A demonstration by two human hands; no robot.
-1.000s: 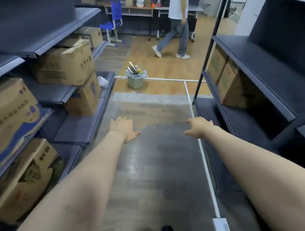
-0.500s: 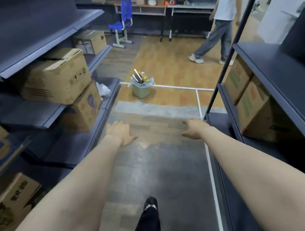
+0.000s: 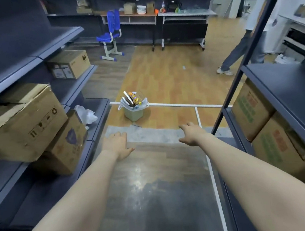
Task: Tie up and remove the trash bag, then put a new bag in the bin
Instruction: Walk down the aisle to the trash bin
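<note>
I see both bare arms stretched forward from the bottom corners toward mid-frame, palms down. My left hand (image 3: 117,144) is loose with fingers spread, holding nothing; my right hand (image 3: 192,134) is likewise relaxed and empty. The bin (image 3: 134,113) stands on the floor above the hands, nearer the left one, well apart from both, its trash bag (image 3: 143,103) stuffed with rubbish.

- Both bare forearms were stretched forward and down, roughly parallel and well apart
- The left hand (image 3: 117,145) was held palm down, fingers loosely spread, thumb pointed inward, nothing gripped
- The right hand (image 3: 192,133) was likewise held palm down, fingers relaxed and extended, nothing held
</note>
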